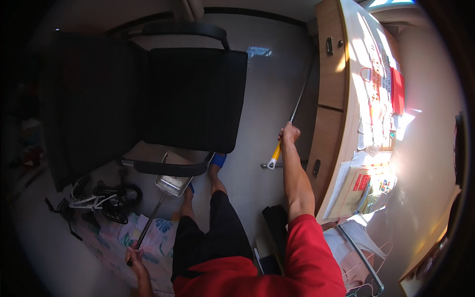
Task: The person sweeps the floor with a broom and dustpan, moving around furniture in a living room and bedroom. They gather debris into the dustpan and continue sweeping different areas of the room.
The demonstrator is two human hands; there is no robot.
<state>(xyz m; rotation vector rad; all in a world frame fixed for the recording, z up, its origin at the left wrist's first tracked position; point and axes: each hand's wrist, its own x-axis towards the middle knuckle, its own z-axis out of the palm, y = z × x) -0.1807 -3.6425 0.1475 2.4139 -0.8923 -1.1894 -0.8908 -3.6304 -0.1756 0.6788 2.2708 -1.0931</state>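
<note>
My right hand is closed around a long metal pole with a yellow grip and a white loop at its end; the pole's far end runs into shadow beside the wooden cabinet. At the lower left, my left hand grips the dark end of a long handle. That handle leads up to a metal dustpan near my feet, partly hidden by the chair's armrest. What the dustpan holds is hard to make out.
A black office chair stands at the upper left. Below it are a small white bicycle and floral fabric. Along the right runs a wooden cabinet with papers and bags on top. A metal rail with hangers is at the lower right.
</note>
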